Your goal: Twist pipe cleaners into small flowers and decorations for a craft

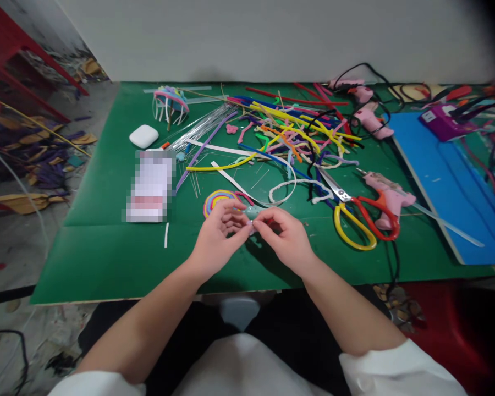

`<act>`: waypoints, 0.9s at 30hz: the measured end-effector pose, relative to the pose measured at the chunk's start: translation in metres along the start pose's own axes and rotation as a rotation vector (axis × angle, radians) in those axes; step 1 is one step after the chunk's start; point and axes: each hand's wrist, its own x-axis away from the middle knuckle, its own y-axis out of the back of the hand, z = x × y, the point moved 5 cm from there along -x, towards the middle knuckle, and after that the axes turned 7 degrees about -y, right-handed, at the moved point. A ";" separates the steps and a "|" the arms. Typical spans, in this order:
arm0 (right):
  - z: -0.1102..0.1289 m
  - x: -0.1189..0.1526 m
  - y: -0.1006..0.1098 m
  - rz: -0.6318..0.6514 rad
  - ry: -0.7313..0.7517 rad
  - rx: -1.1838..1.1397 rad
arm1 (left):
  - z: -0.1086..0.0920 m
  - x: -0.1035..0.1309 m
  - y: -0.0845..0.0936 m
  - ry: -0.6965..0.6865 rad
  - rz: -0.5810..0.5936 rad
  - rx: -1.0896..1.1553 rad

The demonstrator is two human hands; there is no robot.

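My left hand and my right hand meet above the front middle of the green table. Thumb and fingers of each are pinched together around something small and pale, mostly hidden by the fingertips. Just behind my left hand lies a round multicoloured coil, partly covered by it. A short dark pink piece of pipe cleaner shows beside the coil. Behind my right hand, a white twisted pipe cleaner curves over the table. Scissors with one yellow and one red handle lie to the right.
A heap of coloured pipe cleaners covers the back middle. At left are a phone, a white case and a small umbrella-like craft. Pink glue guns with black cables and a blue board lie right.
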 end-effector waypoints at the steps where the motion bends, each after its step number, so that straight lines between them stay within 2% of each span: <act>1: 0.000 0.000 -0.001 0.011 -0.007 -0.008 | 0.000 0.000 0.000 -0.005 -0.008 0.009; 7: -0.007 0.001 -0.003 0.054 -0.091 -0.123 | 0.001 0.000 0.002 -0.003 -0.046 0.068; 11: -0.007 0.001 0.001 -0.017 -0.068 -0.155 | 0.004 -0.001 0.007 0.047 -0.068 0.026; 21: 0.009 0.005 0.002 -0.127 0.287 0.153 | 0.006 -0.001 0.011 0.120 -0.109 0.033; 27: 0.015 0.009 0.002 -0.178 0.503 0.256 | 0.006 0.000 0.010 0.146 -0.107 0.103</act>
